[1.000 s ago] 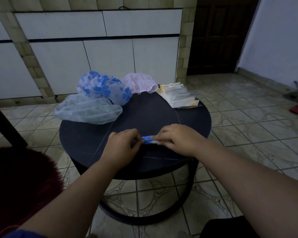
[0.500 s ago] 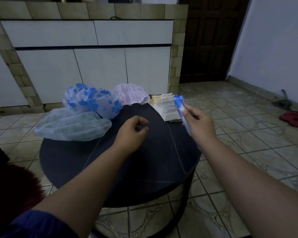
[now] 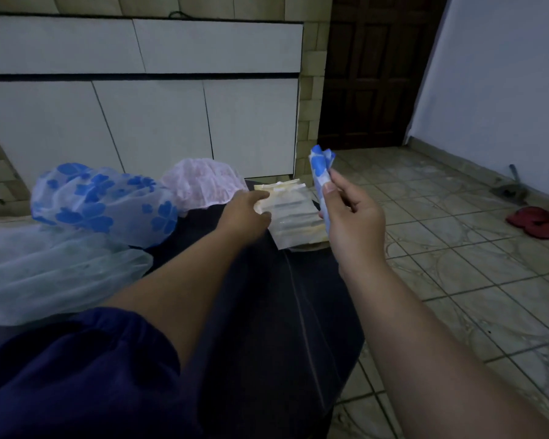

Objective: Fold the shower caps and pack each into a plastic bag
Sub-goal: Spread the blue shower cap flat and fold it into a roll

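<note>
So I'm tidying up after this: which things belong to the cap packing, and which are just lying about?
Job: folded cap in right hand; plastic bags under left hand; blue-flowered cap; pink cap; pale cap.
Lying about: red slippers; dustpan.

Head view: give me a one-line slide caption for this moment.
Right hand holds a folded blue-flowered shower cap upright while the left hand reaches the stack of plastic bags.

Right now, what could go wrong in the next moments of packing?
The folded cap is pinched only at its lower part by the right hand, so it may spring open. The left hand reaches the stack of plastic bags at the table edge; several could lift or slide off.
</note>
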